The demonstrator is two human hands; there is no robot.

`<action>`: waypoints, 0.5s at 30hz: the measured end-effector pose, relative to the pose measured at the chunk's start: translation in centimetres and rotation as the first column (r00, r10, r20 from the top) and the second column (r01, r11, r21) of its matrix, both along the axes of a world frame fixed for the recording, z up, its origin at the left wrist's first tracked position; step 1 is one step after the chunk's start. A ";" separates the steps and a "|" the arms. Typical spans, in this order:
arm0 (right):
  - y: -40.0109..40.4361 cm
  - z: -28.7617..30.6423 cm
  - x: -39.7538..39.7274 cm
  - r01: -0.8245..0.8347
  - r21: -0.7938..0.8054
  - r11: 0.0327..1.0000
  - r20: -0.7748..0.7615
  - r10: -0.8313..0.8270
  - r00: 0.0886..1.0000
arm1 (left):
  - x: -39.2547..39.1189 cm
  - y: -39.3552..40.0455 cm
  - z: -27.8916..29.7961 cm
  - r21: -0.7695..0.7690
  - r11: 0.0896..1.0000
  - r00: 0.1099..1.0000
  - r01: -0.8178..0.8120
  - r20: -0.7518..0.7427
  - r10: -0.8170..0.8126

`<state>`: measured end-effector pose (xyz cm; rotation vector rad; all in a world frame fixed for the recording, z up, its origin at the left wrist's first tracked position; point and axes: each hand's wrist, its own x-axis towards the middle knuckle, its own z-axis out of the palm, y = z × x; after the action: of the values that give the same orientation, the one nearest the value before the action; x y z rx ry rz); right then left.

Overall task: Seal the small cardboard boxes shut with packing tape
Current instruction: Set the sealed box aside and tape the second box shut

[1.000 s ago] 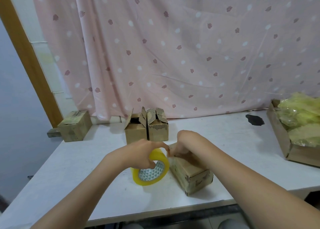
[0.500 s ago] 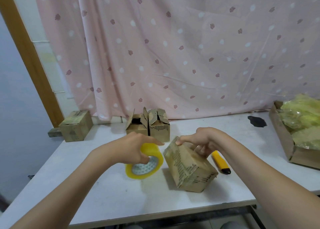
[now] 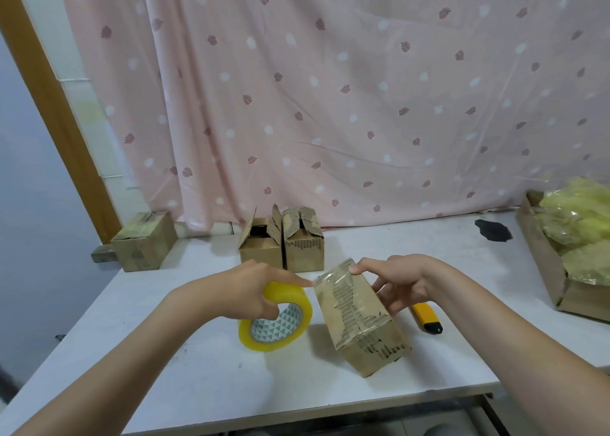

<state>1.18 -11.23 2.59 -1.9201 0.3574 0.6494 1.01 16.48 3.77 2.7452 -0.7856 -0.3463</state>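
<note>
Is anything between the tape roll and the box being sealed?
Nothing visible. The left hand holds the yellow packing tape roll right beside the tilted small cardboard box, which the right hand steadies. The yellow utility knife lies behind it.

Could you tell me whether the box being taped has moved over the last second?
Yes. The box now sits tilted up, uncovering the yellow knife on the table.

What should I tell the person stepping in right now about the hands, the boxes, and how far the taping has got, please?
Left hand grips the yellow tape roll, a finger at the box edge. Right hand holds the tilted box on the table.
Done: tape lies along this box's top seam; a closed box sits far left.
Left: cut the tape with the yellow cutter, then seal the two open boxes behind.
</note>
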 end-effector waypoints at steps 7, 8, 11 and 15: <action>-1.5 0.7 -0.2 0.020 -0.164 0.986 0.067 -0.009 0.998 | 0.6 -2.3 -0.6 0.045 0.998 0.999 0.047 0.010 -0.048; -1.6 0.9 -0.3 0.020 -0.201 0.979 0.085 -0.003 0.996 | 0.6 -2.7 -0.6 0.044 0.997 0.998 0.055 0.021 -0.056; -1.1 1.1 -0.3 0.019 -0.272 0.962 0.117 0.014 0.993 | 0.7 -3.5 -0.6 0.039 0.997 0.997 0.062 0.049 -0.064; 1.7 1.1 -0.4 0.019 -0.508 0.861 0.241 0.121 0.963 | 0.9 -3.3 -0.7 0.043 0.997 0.996 0.066 0.050 -0.068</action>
<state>0.79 -9.54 3.71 -2.4975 0.3274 0.3363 1.88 13.23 3.04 2.7808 -0.8951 -0.3095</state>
